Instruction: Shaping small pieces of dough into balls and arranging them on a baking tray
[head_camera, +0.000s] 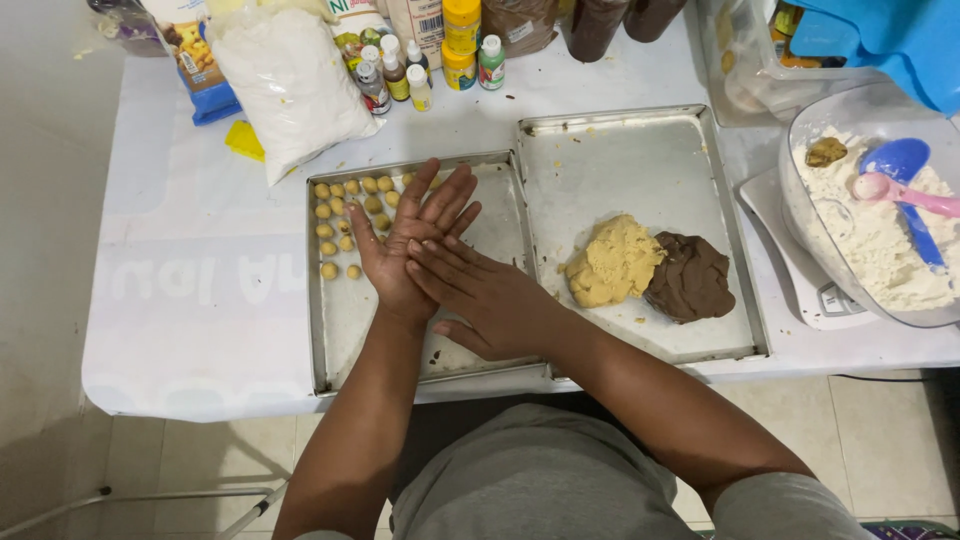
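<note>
White plastic sheeting covers the table (200, 300), which stands against a pale wall on a tiled floor.

At the far left edge, a bag of white powder (290, 85) lies on its side, with small dropper bottles (395, 75) grouped just beside it, within arm's reach.

The left baking tray (325, 330) carries small yellow dough balls (345, 215) set in short rows in its far left corner, spaced apart so that they do not touch.

Above this tray, the left hand (410, 240) lies palm up with fingers spread. The right hand (480, 295) is laid flat across it, palm down, fingers straight. The palms are pressed together, a position suited to rolling; whether dough sits between them cannot be told.

The right baking tray (620, 150) abuts the first. It holds a yellow dough lump (612, 262) touching a brown dough lump (692, 277), both near the hands.

At the far right, a clear bowl (800, 200) of flour rests on a white scale (800, 270), with a blue scoop (905, 180) and a pink spoon (905, 195) inside it.
</note>
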